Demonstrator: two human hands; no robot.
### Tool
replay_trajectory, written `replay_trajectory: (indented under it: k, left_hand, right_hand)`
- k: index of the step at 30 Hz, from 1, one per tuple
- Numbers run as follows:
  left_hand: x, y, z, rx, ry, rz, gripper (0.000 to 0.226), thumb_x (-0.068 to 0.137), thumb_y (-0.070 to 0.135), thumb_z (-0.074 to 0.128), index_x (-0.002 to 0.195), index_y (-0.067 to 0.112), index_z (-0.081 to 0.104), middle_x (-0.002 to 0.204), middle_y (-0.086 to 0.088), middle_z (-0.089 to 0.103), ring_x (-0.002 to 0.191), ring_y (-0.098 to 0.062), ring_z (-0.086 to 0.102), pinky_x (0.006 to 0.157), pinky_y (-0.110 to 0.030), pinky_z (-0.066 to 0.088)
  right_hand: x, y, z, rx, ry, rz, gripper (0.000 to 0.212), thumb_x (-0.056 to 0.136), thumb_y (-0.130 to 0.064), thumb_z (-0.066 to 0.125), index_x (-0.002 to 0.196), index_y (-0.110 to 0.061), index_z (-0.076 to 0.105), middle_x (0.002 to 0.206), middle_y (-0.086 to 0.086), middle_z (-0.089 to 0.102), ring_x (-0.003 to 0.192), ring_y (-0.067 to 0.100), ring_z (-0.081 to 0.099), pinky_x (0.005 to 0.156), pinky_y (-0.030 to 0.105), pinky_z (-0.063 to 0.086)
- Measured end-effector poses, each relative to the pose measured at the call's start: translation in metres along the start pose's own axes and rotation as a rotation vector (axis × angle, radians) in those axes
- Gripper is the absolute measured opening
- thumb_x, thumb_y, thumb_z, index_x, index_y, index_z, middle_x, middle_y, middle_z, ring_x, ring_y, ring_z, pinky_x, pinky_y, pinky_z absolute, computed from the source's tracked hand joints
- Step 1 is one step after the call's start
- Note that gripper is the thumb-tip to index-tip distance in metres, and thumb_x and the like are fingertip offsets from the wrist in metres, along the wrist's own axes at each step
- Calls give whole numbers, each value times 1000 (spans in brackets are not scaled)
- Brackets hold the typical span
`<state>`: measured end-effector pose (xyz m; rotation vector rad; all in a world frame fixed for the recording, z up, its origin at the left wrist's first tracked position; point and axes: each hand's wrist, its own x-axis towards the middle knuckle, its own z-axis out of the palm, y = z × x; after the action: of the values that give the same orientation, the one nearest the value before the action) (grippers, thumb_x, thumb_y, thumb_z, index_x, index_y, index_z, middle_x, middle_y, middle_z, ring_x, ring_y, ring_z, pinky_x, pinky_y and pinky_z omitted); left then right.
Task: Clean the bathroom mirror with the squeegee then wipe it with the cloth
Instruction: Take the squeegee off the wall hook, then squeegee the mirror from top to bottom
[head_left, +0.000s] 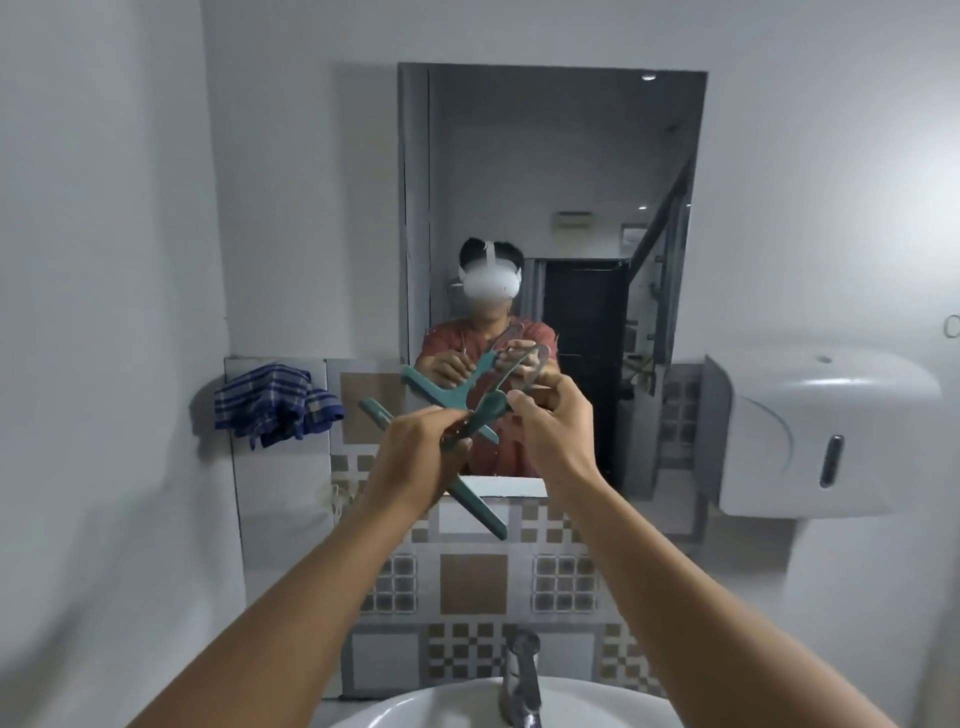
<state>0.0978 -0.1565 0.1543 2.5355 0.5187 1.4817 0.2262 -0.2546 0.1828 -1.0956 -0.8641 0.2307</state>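
Note:
The wall mirror (561, 171) hangs straight ahead and reflects a person in a red shirt. I hold a teal squeegee (480, 512) in front of its lower edge, blade running diagonally from upper left to lower right. My left hand (415, 457) grips the handle close to the blade. At the handle's far end, my right hand (550, 423) pinches the tip with fingertips. The blade is apart from the glass. A blue and white checked cloth (275, 405) lies bunched on the tiled ledge left of the mirror, untouched.
A white sink (415, 709) with a chrome faucet (522, 675) sits directly below my arms. A white paper towel dispenser (826, 431) juts from the wall at the right. Patterned tiles (472, 582) cover the wall under the mirror.

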Motion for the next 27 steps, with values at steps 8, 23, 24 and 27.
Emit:
replay_trajectory:
  k: [8,23,24,27]
  left_hand:
    - [42,34,18,102,-21,168,37,87,31,77,119,13,73,104,-1,77,85,-15,72,74,-35,61]
    - [75,38,19,305,-38,289,25,93,9,64,116,13,74,99,-9,75,88,-28,72,79,-45,61]
    - [82,37,15,336,-44,304,26,94,8,63,117,11,73,99,-11,75,89,-29,72,80,-45,60]
    - [101,38,-2,416,-58,351,21,98,15,56,110,9,74,93,-10,73,86,-30,71,77,-45,59]
  right_hand:
    - [19,-19,-42,-21,112,-6,18,91,-3,68,102,-14,59,98,14,74,83,22,77,74,40,64]
    - [37,-26,-52,-266,118,-77,76,91,-16,71,151,-21,25,129,5,62,121,14,60,108,36,46]
    - [38,-27,-52,-399,86,-160,88,92,-18,71,157,-23,12,149,6,46,137,11,42,115,33,33]
    - [51,-34,-55,-971,5,-522,73,95,-37,64,157,-27,26,164,2,24,151,19,15,122,54,16]
